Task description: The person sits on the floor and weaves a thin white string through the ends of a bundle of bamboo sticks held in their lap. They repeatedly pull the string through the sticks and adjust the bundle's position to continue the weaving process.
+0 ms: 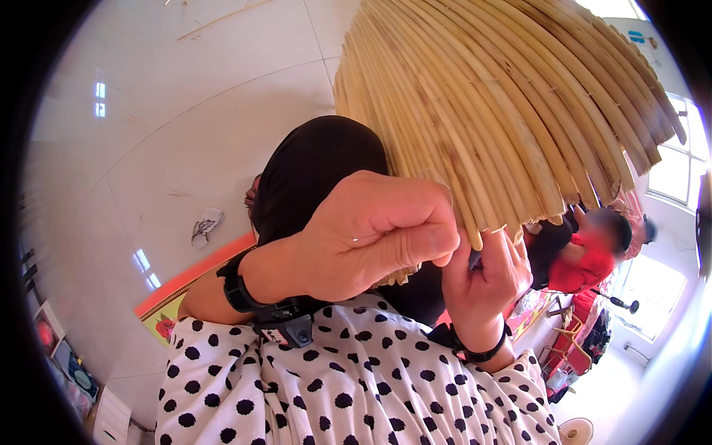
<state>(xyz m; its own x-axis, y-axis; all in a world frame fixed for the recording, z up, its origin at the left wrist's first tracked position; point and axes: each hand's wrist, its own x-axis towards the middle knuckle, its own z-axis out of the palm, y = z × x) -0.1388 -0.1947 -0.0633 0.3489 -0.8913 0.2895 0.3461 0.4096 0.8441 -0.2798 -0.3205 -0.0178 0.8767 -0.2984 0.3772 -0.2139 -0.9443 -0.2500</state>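
Observation:
A large mat of pale yellow stalks (475, 104), laid side by side and joined by stitch rows, spreads over the upper right, its near edge at my hands. My left hand (378, 233) is curled into a fist next to that edge; a small bright tip shows at its palm side, but what it holds is hidden. My right hand (486, 282) pinches at the stalk ends, its fingers partly behind them. A small dark thing (475, 259) shows between its thumb and fingers, too little visible to name. Both wrists wear black straps.
My dark-clad knee (322, 159) is beneath the mat's left side. A crumpled scrap (206, 226) lies on the glossy floor (148, 133). Another person in red (589, 259) sits at the right, near red chairs (571, 356). A thin stalk (222, 20) lies at the far left.

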